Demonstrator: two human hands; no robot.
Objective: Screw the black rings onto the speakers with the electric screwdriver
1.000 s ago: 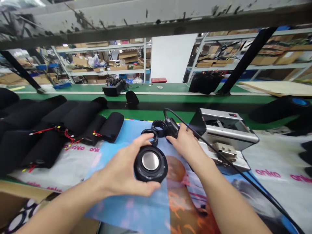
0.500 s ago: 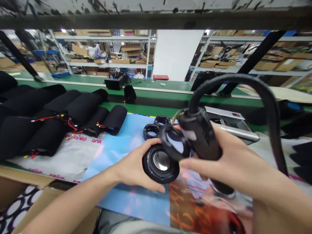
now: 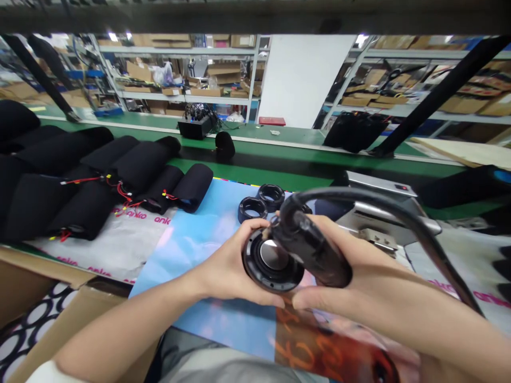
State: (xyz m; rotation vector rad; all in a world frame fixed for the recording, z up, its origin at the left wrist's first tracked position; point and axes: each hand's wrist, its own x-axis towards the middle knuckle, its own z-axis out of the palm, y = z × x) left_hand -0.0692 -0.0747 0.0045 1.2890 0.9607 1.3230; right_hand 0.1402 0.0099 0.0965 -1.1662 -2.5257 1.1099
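My left hand is closed round a round black speaker driver with a shiny silver centre, holding it up in front of me. My right hand grips a black corded hand tool, whose tip rests against the driver's upper rim. The tool's thick black cable arcs up and away to the right. Two black plastic rings lie on the blue printed sheet just beyond my hands.
Several black fabric-covered cylinders with red wires lie at the left. A silver metal machine stands at the right. A green conveyor runs across behind, with a small black box on it. Cardboard sits at the lower left. Shelving with boxes fills the background.
My right hand lifted the tool off the table and has brought it down onto the driver's rim. The left hand raised the driver slightly toward me.
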